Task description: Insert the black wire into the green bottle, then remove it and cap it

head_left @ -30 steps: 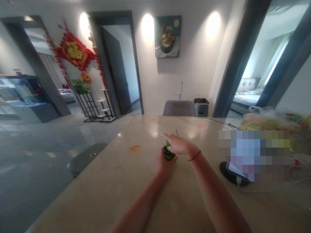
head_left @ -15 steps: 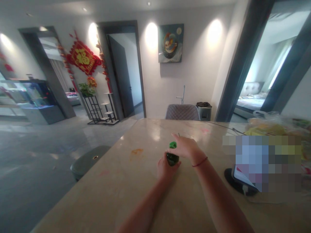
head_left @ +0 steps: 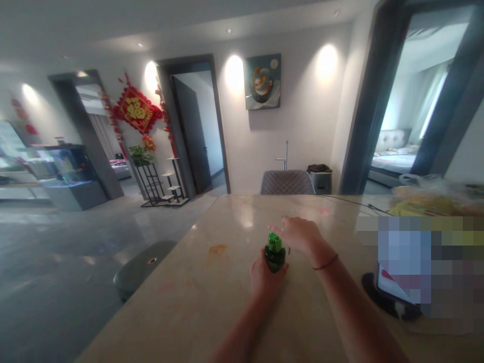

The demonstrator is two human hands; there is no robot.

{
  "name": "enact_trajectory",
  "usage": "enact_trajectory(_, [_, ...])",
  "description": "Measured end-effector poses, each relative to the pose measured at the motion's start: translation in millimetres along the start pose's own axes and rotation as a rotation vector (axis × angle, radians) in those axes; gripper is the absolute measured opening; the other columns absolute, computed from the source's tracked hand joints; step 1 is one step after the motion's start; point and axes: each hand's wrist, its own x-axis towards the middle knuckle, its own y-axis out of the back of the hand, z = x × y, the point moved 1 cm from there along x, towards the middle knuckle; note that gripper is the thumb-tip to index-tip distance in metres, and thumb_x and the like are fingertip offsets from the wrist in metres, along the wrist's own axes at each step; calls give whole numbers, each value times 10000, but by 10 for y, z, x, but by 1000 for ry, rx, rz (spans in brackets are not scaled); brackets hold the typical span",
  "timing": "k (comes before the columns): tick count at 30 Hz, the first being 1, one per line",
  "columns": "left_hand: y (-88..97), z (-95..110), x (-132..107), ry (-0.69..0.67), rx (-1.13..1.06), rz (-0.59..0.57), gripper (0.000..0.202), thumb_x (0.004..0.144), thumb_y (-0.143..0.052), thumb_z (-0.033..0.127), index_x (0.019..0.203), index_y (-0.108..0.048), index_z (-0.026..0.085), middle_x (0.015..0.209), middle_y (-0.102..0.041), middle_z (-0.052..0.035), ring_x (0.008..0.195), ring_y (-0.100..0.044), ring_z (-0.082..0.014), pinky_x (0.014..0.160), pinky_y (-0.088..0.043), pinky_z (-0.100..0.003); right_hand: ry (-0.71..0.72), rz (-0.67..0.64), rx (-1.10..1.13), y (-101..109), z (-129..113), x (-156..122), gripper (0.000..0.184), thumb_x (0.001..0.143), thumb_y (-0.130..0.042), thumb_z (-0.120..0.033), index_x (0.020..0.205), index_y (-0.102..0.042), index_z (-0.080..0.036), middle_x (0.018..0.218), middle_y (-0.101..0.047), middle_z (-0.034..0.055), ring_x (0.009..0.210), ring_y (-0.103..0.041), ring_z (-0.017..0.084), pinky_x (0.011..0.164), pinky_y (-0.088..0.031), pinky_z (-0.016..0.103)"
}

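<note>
A small dark green bottle (head_left: 276, 261) with a bright green, ridged top (head_left: 274, 242) stands on the table in front of me. My left hand (head_left: 265, 280) is wrapped around its lower part from the near side. Just above and to the right of the green top is my right hand (head_left: 302, 233), palm down, with its fingers stretched out and apart. Whether a fingertip touches the top is unclear. A thin dark sliver (head_left: 289, 250) shows just below the right hand; what it is cannot be made out.
The marble-patterned table (head_left: 181, 312) carries a phone (head_left: 401, 285) on a dark round stand at the right, behind a blurred patch. Plastic bags (head_left: 434, 194) lie beyond it. A grey chair (head_left: 288, 182) stands at the far edge, a green stool (head_left: 141, 269) at the left.
My right hand has lifted off the bottle's top and shifted right, so more of the green top shows. My left hand still holds the bottle. The whole view has tilted up slightly.
</note>
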Motion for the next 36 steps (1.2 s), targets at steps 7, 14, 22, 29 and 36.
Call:
enact_trajectory(7, [22,34,5,-4,7,2,607,643,-628,420,1166,-415,198,992,-639,-71,969,-568,-227,820,-406,-306,144,40,-5,-97,-130,-9,347,786,-480,-414,1008,-580,-166,945,-650,125,885,-611,249,696,-417,312])
enact_trajectory(14, [23,50,-5,4,15,7,556,644,-630,409,1124,-446,195,963,-646,-67,938,-581,-221,806,-414,-298,328,-6,59,-101,-64,-57,523,681,-612,-338,1158,-486,-164,1132,-530,134,1016,-526,230,810,-389,304])
enact_trajectory(22, [44,78,3,-18,1,-15,558,649,-637,370,1139,-433,200,960,-651,-65,938,-586,-219,779,-420,-291,312,-33,-16,-164,-223,-77,272,781,-490,-224,1036,-584,-215,1058,-582,99,991,-545,236,839,-379,373])
enact_trajectory(29, [48,99,6,-8,18,-12,532,652,-638,362,1118,-448,188,962,-649,-76,945,-588,-228,773,-426,-296,179,29,-27,-181,-226,-40,340,809,-466,-346,1064,-552,-139,1050,-579,167,970,-560,269,789,-415,377])
enact_trajectory(36, [8,53,14,-55,43,25,580,662,-616,416,1156,-415,187,961,-646,-75,923,-589,-216,758,-423,-288,362,70,119,-107,-98,8,314,740,-489,-167,1050,-534,-146,1012,-581,118,910,-568,198,778,-410,289])
